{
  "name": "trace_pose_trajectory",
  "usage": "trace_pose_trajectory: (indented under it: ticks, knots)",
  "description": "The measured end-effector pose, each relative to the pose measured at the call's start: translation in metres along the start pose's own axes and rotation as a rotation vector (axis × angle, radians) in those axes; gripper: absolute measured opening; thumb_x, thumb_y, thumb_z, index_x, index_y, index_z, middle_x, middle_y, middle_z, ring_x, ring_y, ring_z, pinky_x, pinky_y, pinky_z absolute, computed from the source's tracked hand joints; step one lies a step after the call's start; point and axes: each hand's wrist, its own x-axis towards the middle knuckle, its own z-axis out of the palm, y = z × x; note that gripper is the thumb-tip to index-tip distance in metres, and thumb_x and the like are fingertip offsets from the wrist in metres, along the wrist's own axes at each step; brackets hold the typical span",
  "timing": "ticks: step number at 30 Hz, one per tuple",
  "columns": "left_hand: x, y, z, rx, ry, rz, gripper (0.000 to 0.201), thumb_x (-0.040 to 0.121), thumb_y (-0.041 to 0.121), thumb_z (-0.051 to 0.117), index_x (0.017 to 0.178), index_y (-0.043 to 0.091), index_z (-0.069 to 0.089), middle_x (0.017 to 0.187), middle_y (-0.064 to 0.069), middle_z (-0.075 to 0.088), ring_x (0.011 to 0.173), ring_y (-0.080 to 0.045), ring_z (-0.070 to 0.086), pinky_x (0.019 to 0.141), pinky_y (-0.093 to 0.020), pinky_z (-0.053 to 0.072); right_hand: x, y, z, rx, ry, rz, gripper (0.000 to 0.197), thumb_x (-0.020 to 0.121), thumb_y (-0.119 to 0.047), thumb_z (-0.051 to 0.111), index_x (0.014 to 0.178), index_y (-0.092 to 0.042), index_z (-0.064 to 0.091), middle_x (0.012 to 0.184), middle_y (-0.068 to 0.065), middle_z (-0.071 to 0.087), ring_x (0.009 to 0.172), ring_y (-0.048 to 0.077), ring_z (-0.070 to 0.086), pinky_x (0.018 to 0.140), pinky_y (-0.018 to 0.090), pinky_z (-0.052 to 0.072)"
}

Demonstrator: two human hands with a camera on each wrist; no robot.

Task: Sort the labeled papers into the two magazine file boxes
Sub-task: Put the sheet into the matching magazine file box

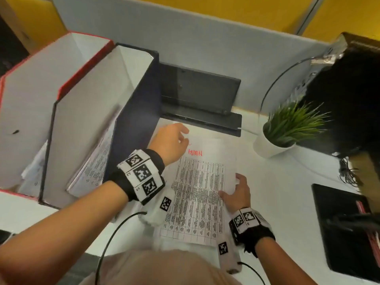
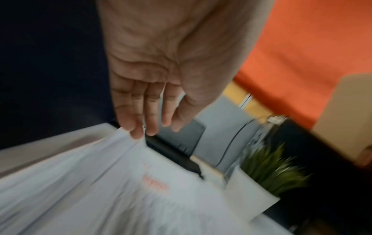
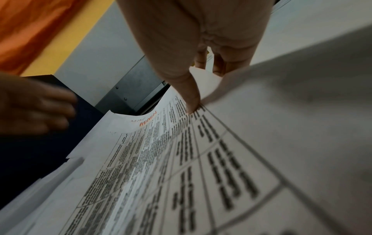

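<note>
1. Two file boxes stand at my left on the desk [image 1: 277, 192]: a red box [image 1: 30, 95] at the far left and a navy box [image 1: 135, 112] just beside it, each with printed sheets inside.
2. My paper [image 1: 197, 194], a printed table marked "ADMIN" [image 1: 195, 153] in red at its far end, lies just right of the navy box.
3. My left hand [image 1: 170, 140] is at the paper's far left corner; the wrist view shows the fingers [image 2: 136, 120] nearly straight and close together, their tips touching the lifted corner.
4. My right hand [image 1: 236, 192] pinches the paper's right edge, thumb [image 3: 187, 89] on top and fingers underneath, so the edge curls up.
5. Past the paper sits a black device [image 1: 199, 95]; a potted plant [image 1: 287, 128] stands to the right.
</note>
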Motion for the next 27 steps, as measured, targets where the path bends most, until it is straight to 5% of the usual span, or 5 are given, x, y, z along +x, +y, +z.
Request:
trace_pose_trajectory:
  ticks: [3,9,17,23,27]
  knots:
    - [0.005,-0.037,0.033,0.231,-0.213,-0.257,0.027,0.093,0.013,0.048,0.114,0.000,0.058,0.116,-0.017,0.061,0.101,-0.028,0.058,0.085,-0.031,0.047,-0.001,0.000,-0.002,-0.003,-0.003,-0.008,0.070,0.071,0.002,0.074,0.131,-0.005,0.038,0.126,0.016,0.053,0.113,0.025,0.053,0.089,0.022,0.040]
    - [0.001,-0.056,0.055,0.510,-0.174,-0.266,0.025,0.091,0.032,0.056,0.085,0.007,0.055,0.081,-0.007,0.062,0.068,-0.021,0.050,0.054,-0.027,0.039,-0.001,-0.002,-0.003,-0.032,0.001,0.007,0.077,0.070,-0.002,0.076,0.134,-0.010,0.034,0.126,0.016,0.049,0.110,0.027,0.054,0.084,0.021,0.043]
    - [0.003,-0.057,0.057,-0.042,-0.026,-0.189,0.007,0.089,0.010,0.060,0.086,0.017,0.058,0.082,0.002,0.060,0.071,-0.013,0.055,0.060,-0.019,0.041,-0.002,-0.005,-0.010,-0.130,0.081,-0.075,0.088,0.064,-0.015,0.083,0.136,-0.020,0.032,0.126,0.010,0.038,0.116,0.025,0.044,0.103,0.036,0.038]
    - [-0.001,-0.059,0.040,-0.346,0.001,-0.113,0.019,0.093,0.002,0.046,0.092,0.017,0.057,0.088,-0.002,0.063,0.077,-0.019,0.059,0.066,-0.032,0.051,0.001,-0.018,-0.021,0.246,0.020,-0.028,0.101,0.064,-0.006,0.083,0.141,-0.022,0.021,0.115,0.004,0.042,0.095,0.021,0.053,0.069,0.020,0.047]
    - [-0.001,-0.061,0.037,-0.419,-0.049,-0.163,0.026,0.091,-0.003,0.045,0.084,0.017,0.061,0.088,-0.002,0.062,0.078,-0.018,0.056,0.066,-0.026,0.047,0.004,-0.017,-0.027,0.325,-0.057,0.016,0.051,0.070,-0.007,0.078,0.114,-0.013,0.054,0.100,0.002,0.061,0.081,0.011,0.059,0.060,0.012,0.045]
